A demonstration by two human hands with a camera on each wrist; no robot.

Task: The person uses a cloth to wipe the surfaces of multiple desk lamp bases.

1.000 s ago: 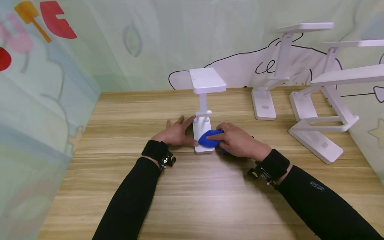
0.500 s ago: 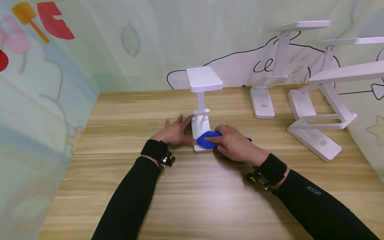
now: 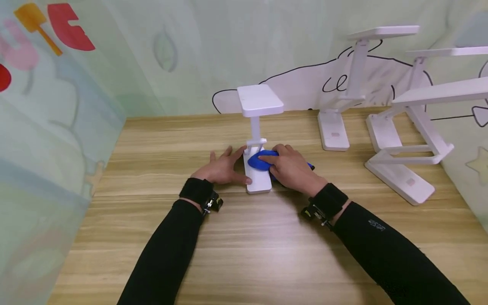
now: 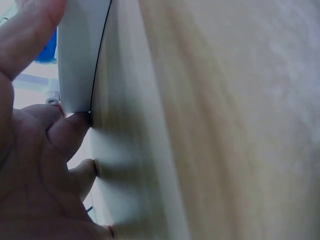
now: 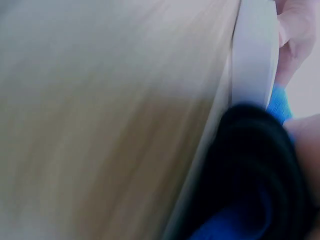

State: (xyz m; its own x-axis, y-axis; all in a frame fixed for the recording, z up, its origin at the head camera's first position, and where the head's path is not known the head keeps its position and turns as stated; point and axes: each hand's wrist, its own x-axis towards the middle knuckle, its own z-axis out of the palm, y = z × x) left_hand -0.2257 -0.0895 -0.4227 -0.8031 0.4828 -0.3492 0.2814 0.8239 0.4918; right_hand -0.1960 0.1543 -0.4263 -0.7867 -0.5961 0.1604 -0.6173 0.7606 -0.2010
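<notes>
A white folding desk lamp (image 3: 260, 101) stands upright on the wooden table in the middle of the head view. My left hand (image 3: 224, 168) is spread along the left side of its base (image 3: 259, 183), thumb resting on the top and forefinger touching near the back. My right hand (image 3: 292, 170) holds a blue cloth (image 3: 258, 161), its forefinger pressing the cloth onto the base just in front of the lamp's hinge. In the right wrist view the bunched cloth (image 5: 235, 222) lies mostly in shadow. The left wrist view shows the base's side (image 4: 80, 65) beside the thumb.
Several more white lamps stand at the right: one (image 3: 333, 131) near the back wall, another (image 3: 385, 135) beside it, and a nearer one (image 3: 404, 182) with its arm folded out. A printed wall covering (image 3: 183, 63) borders the wooden table (image 3: 236, 254) behind and at the left.
My right hand has slid the blue cloth up the lamp base, away from the front end toward the hinge. My left hand keeps its place beside the base.
</notes>
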